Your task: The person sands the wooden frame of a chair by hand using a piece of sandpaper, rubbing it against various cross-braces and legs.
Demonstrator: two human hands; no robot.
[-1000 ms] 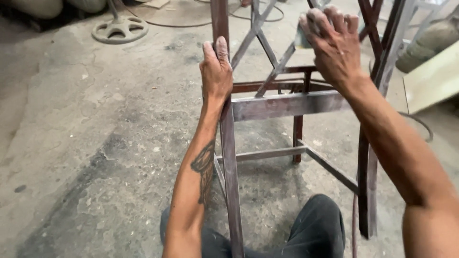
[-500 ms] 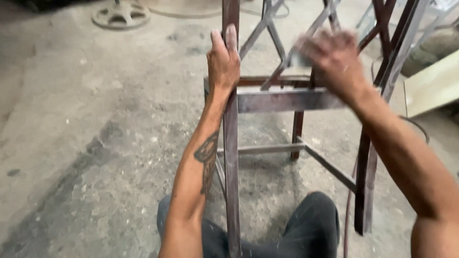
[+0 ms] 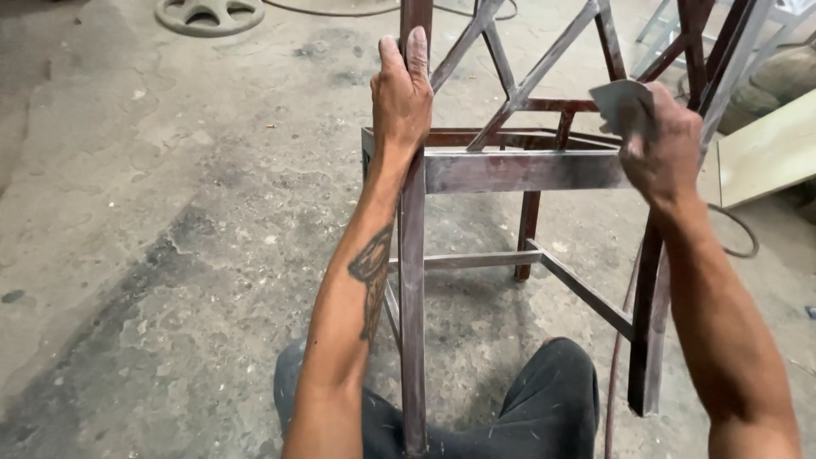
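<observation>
Here, going from the left, a round cast base [image 3: 206, 14] lies flat on the bare concrete floor [image 3: 127, 212], well apart from the work. The left hand [image 3: 402, 98] wraps its grip tight around the near upright post [image 3: 412, 297] of a dark wooden chair frame [image 3: 518, 170], fingers pointing up along it; the post's long axis runs straight up and down. From there the frame's sanded cross rail [image 3: 523, 170] runs level to the right, towards the right hand [image 3: 667, 153], which pinches a folded sheet of grey sandpaper [image 3: 625, 104] just above the rail's right end, beside the far post. The right hand is the nearer one to the rail. A pale board [image 3: 765, 153] leans close on the right; a dark-trousered knee [image 3: 552, 391] sits beneath the frame.
</observation>
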